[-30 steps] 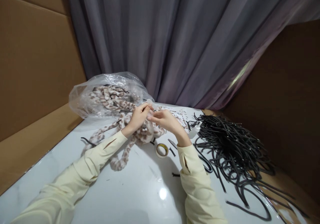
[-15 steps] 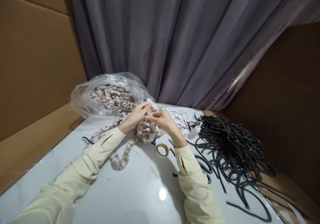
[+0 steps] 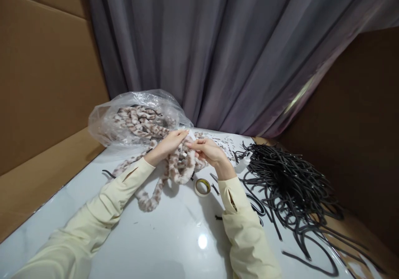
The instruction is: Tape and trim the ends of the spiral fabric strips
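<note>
My left hand (image 3: 168, 146) and my right hand (image 3: 212, 151) meet above the middle of the table, fingers pinched close together. Between them is a furry cord (image 3: 186, 169), cream with brown spots, its loops hanging below my fingers. A small flat white piece (image 3: 191, 136) shows at the fingertips, partly covered; which hand grips it is hard to make out. Just under my right wrist a tape roll (image 3: 202, 187) lies flat on the white table (image 3: 174, 237). A white squeeze bottle (image 3: 244, 162) lies tilted to the right of that wrist.
A clear plastic bag (image 3: 102, 121) with more spotted furry cords (image 3: 137, 119) sits at the back left. A large tangle of black cords (image 3: 289, 179) covers the right side. Small scraps (image 3: 229, 141) lie behind my hands. Cardboard walls (image 3: 43, 71) and a grey curtain (image 3: 199, 50) surround the table.
The white piece has dropped lower and is more hidden between my fingers. My right hand has shifted slightly right, and the loops of furry cord below hang more openly.
</note>
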Available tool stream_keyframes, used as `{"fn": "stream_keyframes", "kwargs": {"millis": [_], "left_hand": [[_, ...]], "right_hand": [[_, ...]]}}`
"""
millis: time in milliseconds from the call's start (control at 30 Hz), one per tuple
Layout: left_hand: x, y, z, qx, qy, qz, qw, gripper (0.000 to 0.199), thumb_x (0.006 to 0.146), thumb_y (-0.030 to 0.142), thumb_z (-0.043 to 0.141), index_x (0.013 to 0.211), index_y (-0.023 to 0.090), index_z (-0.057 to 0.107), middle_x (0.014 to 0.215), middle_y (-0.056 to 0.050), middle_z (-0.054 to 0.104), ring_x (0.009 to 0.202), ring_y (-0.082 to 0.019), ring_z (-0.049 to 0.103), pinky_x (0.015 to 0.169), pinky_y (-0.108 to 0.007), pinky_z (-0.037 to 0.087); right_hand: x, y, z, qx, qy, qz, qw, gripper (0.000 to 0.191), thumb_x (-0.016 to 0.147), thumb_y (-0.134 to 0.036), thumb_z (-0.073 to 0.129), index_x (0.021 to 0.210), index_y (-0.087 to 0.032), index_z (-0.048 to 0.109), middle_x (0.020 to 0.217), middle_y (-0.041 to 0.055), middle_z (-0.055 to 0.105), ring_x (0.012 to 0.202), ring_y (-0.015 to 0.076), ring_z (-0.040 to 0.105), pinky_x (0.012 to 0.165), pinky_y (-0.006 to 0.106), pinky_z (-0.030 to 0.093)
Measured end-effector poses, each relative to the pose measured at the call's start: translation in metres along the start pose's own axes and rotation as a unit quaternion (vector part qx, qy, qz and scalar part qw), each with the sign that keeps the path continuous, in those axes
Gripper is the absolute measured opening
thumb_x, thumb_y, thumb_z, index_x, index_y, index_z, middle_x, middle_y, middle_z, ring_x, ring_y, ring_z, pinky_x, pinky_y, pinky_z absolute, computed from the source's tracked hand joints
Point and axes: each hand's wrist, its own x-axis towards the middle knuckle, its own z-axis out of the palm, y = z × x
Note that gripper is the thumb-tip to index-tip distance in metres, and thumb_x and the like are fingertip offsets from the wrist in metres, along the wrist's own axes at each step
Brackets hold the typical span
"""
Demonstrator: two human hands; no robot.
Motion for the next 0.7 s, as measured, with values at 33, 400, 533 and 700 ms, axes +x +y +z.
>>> {"fn": "stream_keyframes", "kwargs": {"millis": [33, 400, 533, 700], "left_hand": [[0.000, 0.001, -0.003, 0.051, 0.032, 0.023, 0.998, 0.023, 0.074, 0.036, 0.058, 0.063, 0.016, 0.059, 0.062, 0.000, 0.057, 0.064, -0.014, 0.048, 0.061, -0.022, 0.035], [-0.017, 0.025, -0.001, 0.123, -0.154, -0.004, 0.980, 0.036, 0.073, 0.040, 0.056, 0.048, 0.014, 0.054, 0.040, 0.005, 0.036, 0.042, -0.007, 0.026, 0.042, -0.023, 0.014], [-0.011, 0.017, -0.004, 0.086, -0.188, -0.021, 0.978, 0.037, 0.071, 0.045, 0.059, 0.052, 0.013, 0.058, 0.041, 0.004, 0.038, 0.041, -0.006, 0.026, 0.042, -0.023, 0.013], [-0.009, 0.011, -0.007, 0.057, -0.185, -0.039, 0.980, 0.038, 0.067, 0.046, 0.065, 0.048, 0.013, 0.059, 0.041, 0.005, 0.038, 0.041, -0.006, 0.026, 0.042, -0.023, 0.014]], "right_hand": [[0.000, -0.001, -0.001, -0.003, 0.011, -0.004, 1.000, 0.029, 0.060, -0.031, 0.075, 0.053, -0.015, 0.052, 0.037, -0.0049, 0.048, 0.032, 0.0044, 0.036, 0.031, 0.018, 0.025], [-0.003, -0.003, 0.006, -0.059, 0.063, -0.027, 0.996, 0.020, 0.064, -0.012, 0.072, 0.058, -0.016, 0.053, 0.043, -0.0010, 0.059, 0.043, 0.0153, 0.060, 0.043, 0.024, 0.051], [-0.006, -0.006, 0.007, -0.084, 0.050, -0.032, 0.995, 0.019, 0.060, -0.009, 0.074, 0.059, -0.015, 0.056, 0.048, 0.0005, 0.063, 0.047, 0.0162, 0.063, 0.046, 0.025, 0.052], [-0.017, -0.015, -0.006, -0.192, 0.047, -0.062, 0.978, 0.011, 0.066, -0.012, 0.069, 0.064, -0.014, 0.058, 0.055, 0.0022, 0.064, 0.054, 0.0177, 0.064, 0.052, 0.027, 0.051]]}}
